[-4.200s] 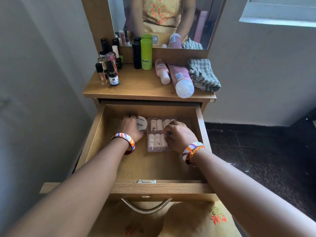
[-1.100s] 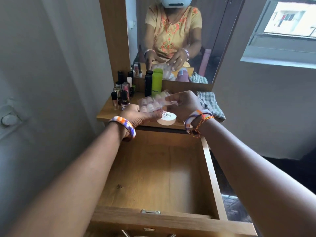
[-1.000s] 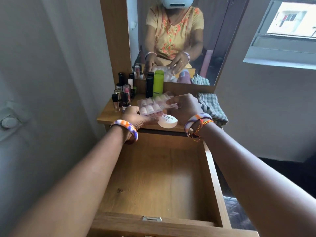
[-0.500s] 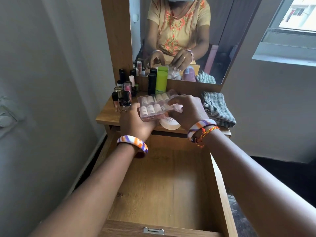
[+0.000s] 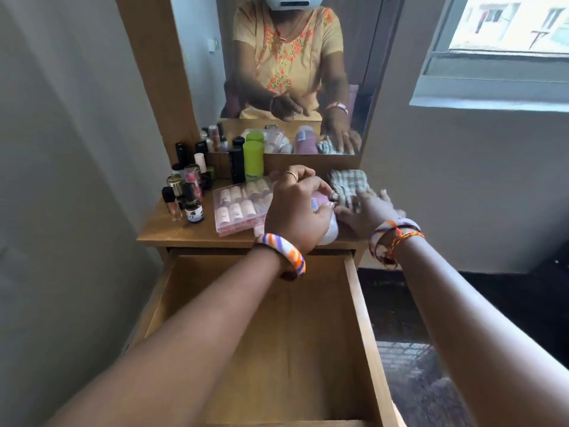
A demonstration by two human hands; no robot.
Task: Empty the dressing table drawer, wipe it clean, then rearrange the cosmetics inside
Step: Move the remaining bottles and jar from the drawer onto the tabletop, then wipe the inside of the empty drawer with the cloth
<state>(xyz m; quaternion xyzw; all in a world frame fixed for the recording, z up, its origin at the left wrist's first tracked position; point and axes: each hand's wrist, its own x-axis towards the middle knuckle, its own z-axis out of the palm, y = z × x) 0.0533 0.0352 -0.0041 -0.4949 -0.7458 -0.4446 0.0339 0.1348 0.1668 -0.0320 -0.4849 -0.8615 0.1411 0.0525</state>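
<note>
The wooden drawer [image 5: 358, 306] is pulled out and holds nothing. On the dressing table top [image 5: 172, 226] lies the clear case of small bottles [image 5: 238, 208], flat and free of both hands. My left hand [image 5: 295, 211] hovers just right of the case, over the lying pink bottle [image 5: 319, 201]. Its fingers are loosely curled and hold nothing; the mirror shows it raised off the table. My right hand [image 5: 368, 211], blurred, rests with spread fingers on the checked cloth [image 5: 345, 181].
Several small bottles [image 5: 184, 192] stand at the table's left, with a black tube [image 5: 237, 164] and a green can [image 5: 253, 160] by the mirror [image 5: 295, 72]. A wall is close on the left. Dark floor and a window [image 5: 498, 47] lie to the right.
Both hands lifted the clear case and a white jar out of the drawer and set the case on the table top. They let go and moved right; the right hand now lies on the cloth.
</note>
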